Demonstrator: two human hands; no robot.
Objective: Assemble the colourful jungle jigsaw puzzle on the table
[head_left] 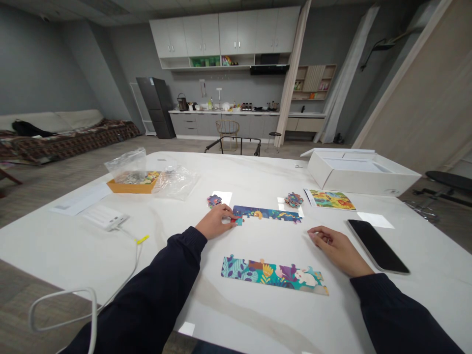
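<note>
My left hand [216, 222] is closed, thumb and fingertips on a small red and teal puzzle piece [239, 222]. That piece touches the lower left end of a dark blue joined puzzle strip [267, 213]. To the right, my right hand [337, 250] rests on the table with fingers loosely curled and a little apart, nothing visible in them. Nearer to me lies a second joined strip [273, 277], with leaves, flowers and a white rabbit. Loose puzzle pieces sit in a small pile [214, 200] beyond my left hand and another pile [294, 199] past the blue strip.
A black phone [376, 245] lies beside my right hand, with a picture card [330, 199] and white box [359, 172] beyond. At left are an orange tray [132, 187], clear plastic bags [179, 182], and a white device [105, 218] with a cable [136, 255].
</note>
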